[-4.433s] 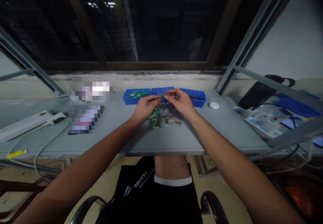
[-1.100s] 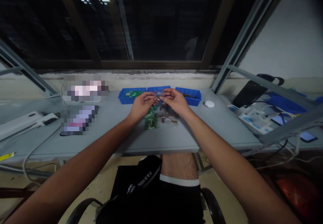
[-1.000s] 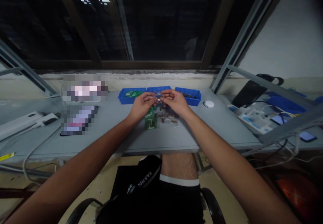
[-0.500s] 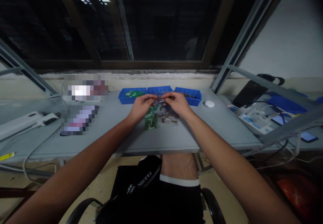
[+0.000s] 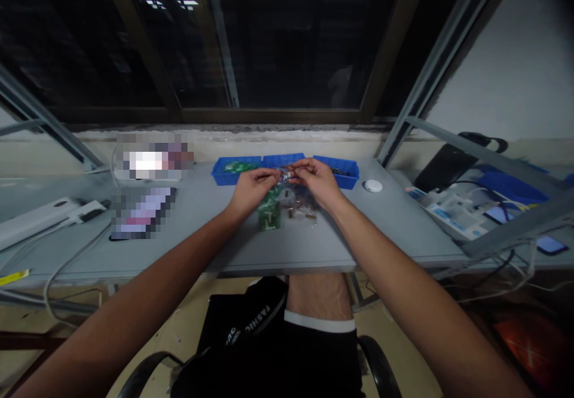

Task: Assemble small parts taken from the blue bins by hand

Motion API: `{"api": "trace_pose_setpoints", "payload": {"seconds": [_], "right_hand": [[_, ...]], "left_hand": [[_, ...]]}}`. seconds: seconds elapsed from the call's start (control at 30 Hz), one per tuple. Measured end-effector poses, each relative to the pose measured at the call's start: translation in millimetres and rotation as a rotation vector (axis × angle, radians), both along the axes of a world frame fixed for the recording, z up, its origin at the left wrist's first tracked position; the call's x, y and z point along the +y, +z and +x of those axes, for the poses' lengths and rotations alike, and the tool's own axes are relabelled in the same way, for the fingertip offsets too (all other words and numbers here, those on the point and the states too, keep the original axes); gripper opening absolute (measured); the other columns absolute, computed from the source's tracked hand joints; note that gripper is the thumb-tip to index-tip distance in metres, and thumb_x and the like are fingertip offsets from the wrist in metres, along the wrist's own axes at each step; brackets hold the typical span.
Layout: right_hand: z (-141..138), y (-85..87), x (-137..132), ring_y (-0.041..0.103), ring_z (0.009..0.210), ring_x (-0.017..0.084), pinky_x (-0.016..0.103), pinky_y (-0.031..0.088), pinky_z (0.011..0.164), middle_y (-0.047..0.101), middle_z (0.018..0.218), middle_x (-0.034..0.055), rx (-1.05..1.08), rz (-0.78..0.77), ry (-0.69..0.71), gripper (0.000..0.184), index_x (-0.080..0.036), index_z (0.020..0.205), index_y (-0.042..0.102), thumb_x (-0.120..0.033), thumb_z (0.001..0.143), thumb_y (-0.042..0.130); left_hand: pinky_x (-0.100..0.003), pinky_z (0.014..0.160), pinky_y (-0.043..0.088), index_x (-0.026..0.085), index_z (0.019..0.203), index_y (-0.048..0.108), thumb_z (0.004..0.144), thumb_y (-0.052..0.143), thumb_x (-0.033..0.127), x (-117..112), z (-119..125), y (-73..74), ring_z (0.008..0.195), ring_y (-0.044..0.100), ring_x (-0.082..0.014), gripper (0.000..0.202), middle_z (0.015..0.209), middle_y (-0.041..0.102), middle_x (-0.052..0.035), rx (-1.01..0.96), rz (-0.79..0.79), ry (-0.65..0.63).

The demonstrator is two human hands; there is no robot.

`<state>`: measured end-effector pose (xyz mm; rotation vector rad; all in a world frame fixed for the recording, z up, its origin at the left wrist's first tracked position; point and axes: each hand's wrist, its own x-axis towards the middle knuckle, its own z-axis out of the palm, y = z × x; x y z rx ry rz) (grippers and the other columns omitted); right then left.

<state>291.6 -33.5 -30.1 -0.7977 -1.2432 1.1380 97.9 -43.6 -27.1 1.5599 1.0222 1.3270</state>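
My left hand (image 5: 251, 187) and my right hand (image 5: 317, 181) meet above the grey table (image 5: 179, 236), fingertips pinched together on a small clear plastic bag (image 5: 284, 174) with tiny parts in it. Just below the hands stands a green circuit board piece (image 5: 269, 214). Several small brass-coloured parts (image 5: 301, 213) lie loose on the table beside it, under my right hand. Three blue trays (image 5: 341, 168) stand in a row right behind the hands; the left one (image 5: 235, 170) holds green pieces.
A white round puck (image 5: 373, 186) lies right of the trays. A blurred flat device (image 5: 142, 214) and box (image 5: 152, 162) sit at the left, with a white power strip (image 5: 42, 217) and cables. Right: a second bench with boxes and wires (image 5: 466, 213). Metal frame posts slant at both sides.
Both hands stay together on the small bag, working it with small finger motions. They dipped slightly half a second ago and are back up a little. The view shifted slightly.
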Motion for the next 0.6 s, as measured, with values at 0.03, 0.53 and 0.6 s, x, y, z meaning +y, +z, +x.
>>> {"api": "trace_pose_setpoints", "payload": {"seconds": [0.03,0.53,0.6], "right_hand": [[0.1,-0.2,-0.1,0.072,0.089,0.018,0.037,0.065,0.084,0.076,0.097,0.0033,0.003,0.001,0.002,0.013,-0.021,0.092,0.068,-0.025,0.082,0.075],[-0.8,-3.4,-0.9,0.072,0.084,0.019,0.034,0.065,0.07,0.073,0.092,0.0006,-0.005,-0.03,0.099,0.049,-0.023,0.11,0.064,-0.036,0.071,0.09],[-1.6,-4.3,-1.7,0.072,0.08,0.02,0.033,0.064,0.067,0.073,0.084,-0.0005,-0.024,-0.03,0.138,0.053,-0.022,0.112,0.062,-0.036,0.069,0.09]], "left_hand": [[-0.037,0.095,0.056,0.014,0.098,0.079,0.073,0.085,0.038,0.1,-0.2,-0.7,0.097,0.073,-0.0242,0.035,0.104,0.08,-0.0111,-0.011,-0.014,-0.012],[-0.029,0.077,0.057,0.015,0.111,0.073,0.076,0.084,0.036,4.9,-4.5,-6.4,0.083,0.074,-0.0195,0.042,0.09,0.078,-0.0075,-0.005,-0.007,-0.052],[-0.03,0.079,0.058,0.015,0.112,0.071,0.076,0.084,0.035,3.2,-3.4,-5.5,0.085,0.075,-0.0199,0.042,0.09,0.078,-0.0074,-0.003,0.006,-0.072]]}}
